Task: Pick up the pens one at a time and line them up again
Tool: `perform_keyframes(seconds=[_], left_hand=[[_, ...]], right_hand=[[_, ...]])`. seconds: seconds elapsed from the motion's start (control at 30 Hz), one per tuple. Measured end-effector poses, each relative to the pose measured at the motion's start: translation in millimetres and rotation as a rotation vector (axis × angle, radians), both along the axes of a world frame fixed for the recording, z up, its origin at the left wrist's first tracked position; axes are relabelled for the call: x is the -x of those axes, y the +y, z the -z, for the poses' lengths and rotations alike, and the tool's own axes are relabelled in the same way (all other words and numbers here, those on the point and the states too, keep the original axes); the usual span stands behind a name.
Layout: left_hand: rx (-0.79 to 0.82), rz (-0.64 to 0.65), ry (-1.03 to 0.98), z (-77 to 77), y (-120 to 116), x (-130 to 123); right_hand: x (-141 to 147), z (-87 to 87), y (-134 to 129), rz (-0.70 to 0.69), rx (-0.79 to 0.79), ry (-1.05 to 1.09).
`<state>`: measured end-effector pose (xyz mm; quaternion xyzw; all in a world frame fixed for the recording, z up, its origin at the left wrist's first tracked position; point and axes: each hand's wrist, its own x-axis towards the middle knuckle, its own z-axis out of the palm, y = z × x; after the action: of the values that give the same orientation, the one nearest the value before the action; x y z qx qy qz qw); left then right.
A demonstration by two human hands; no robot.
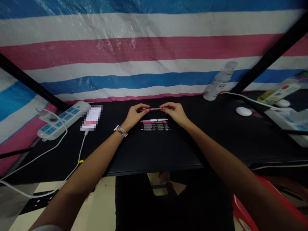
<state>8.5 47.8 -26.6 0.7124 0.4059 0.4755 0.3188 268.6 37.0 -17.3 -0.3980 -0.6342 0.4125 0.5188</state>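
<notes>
Both my hands hold a slim red-and-clear pen [155,109] level between them, over the black table. The fingers of my left hand [136,114] pinch its left end, and those of my right hand [176,112] pinch its right end. Just below, nearer to me, several pens lie side by side in a row. The farthest is a white pen [154,120], then a red pen [154,122], with dark, clear-barrelled pens [155,127] closest to me. A colourful woven band with a white edge circles my left wrist.
On the left lie a white power strip [64,120] and a phone [91,118] with a white cable [81,147] trailing off the table edge. A clear bottle [220,81], a white mouse-like object [243,111] and a yellowish bottle [276,93] stand or lie on the right. Striped sheeting [144,48] hangs behind.
</notes>
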Motion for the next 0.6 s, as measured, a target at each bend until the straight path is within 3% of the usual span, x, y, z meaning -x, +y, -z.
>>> perform_keyframes(seconds=[0.17, 0.6], left_hand=[[-0.066, 0.023, 0.227, -3.4, -5.7, 0.7], [-0.205, 0.092, 0.401, 0.3, -4.0, -2.4]], right_hand=[[-9.6, -4.4, -2.4, -0.04, -0.108, -0.34], [5.8, 7.7, -9.8, -0.062, -0.224, -0.506]])
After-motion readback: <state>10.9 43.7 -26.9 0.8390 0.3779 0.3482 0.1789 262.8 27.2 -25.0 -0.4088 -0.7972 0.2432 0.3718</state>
